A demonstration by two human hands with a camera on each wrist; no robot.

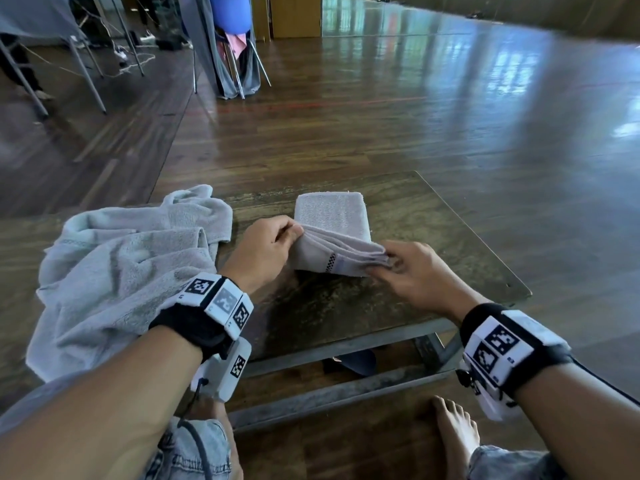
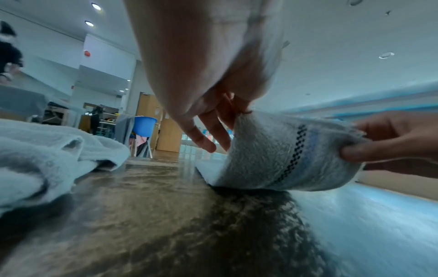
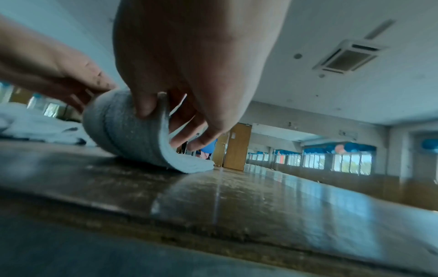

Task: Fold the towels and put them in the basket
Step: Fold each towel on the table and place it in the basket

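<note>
Unfolded towels [image 1: 117,271]: a crumpled pale grey heap at the left edge of the low wooden table [image 1: 450,237], part of it hanging over the near edge.
Left hand [image 1: 265,249]: thumb and fingers pinch the left corner of the folded towel's raised near end.
Folded towel [image 1: 332,216]: small, pinkish grey, with a checked stripe, near the middle of the table toward the far edge. Its far half lies flat on the surface; its near half is lifted and curls upward.
Right hand [image 1: 415,271]: thumb and fingers pinch the stacked layers at the right corner of the raised end.
Basket: cannot be seen in any view.
</note>
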